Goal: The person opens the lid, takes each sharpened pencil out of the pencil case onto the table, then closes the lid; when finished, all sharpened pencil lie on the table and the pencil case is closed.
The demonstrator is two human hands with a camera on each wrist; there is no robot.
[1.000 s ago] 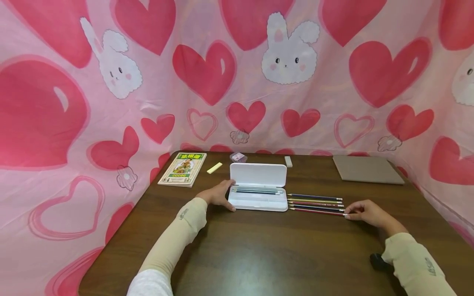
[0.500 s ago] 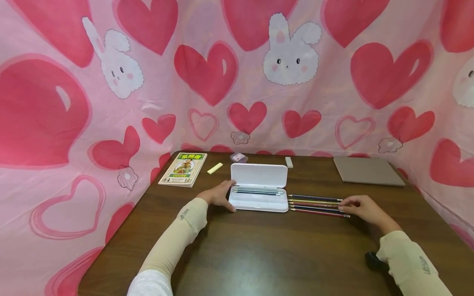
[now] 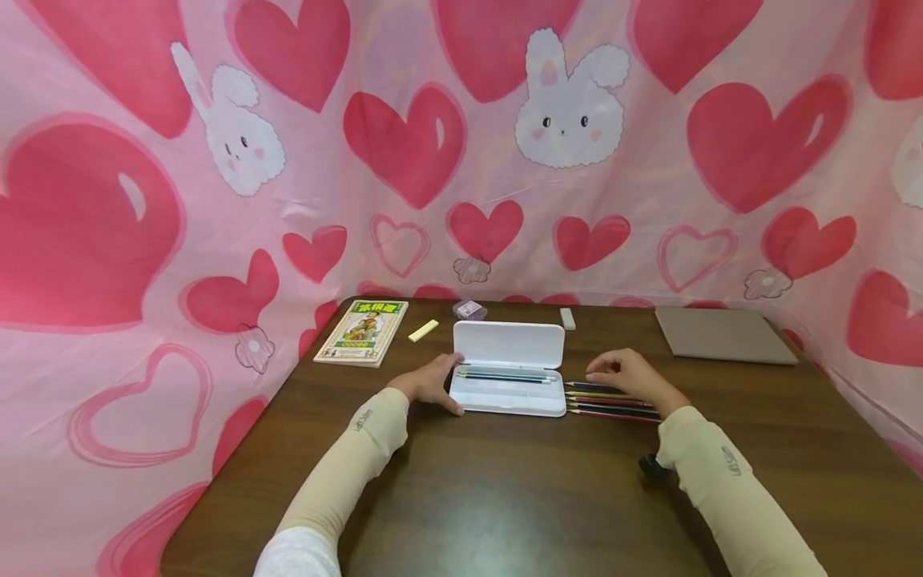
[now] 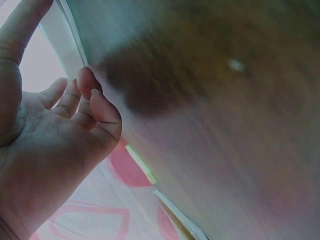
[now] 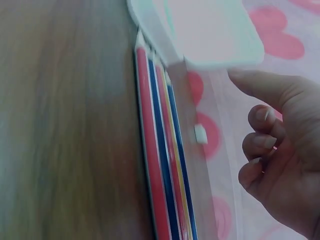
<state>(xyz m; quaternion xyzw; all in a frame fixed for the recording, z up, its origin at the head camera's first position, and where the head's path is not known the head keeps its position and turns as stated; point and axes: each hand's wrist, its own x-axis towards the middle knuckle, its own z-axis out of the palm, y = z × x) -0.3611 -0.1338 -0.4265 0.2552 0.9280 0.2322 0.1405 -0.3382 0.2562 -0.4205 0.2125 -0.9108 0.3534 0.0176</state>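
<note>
A white pencil case [image 3: 508,402] stands on the table with its lid raised, two pencils [image 3: 505,377] lying along its back part. At the case's left end my left hand [image 3: 431,383] holds it, thumb at the front corner and fingers at the back. To the right of the case lie several pencils [image 5: 154,135] side by side, red, dark blue and yellow, tips toward the case. Over them hovers my right hand [image 3: 634,378], holding nothing; in the right wrist view its index finger is extended and the other fingers are loosely curled.
Behind the case are a small purple box [image 3: 470,310] and a white eraser [image 3: 568,319]. At the left lie a yellow strip [image 3: 423,330] and a book [image 3: 362,332]. A flat grey-brown board [image 3: 724,335] lies at the back right. A heart-patterned cloth [image 3: 404,160] hangs behind the table.
My right hand has moved left from the eraser ends of the pencils to above them, nearer the case. The left hand has stayed at the case.
</note>
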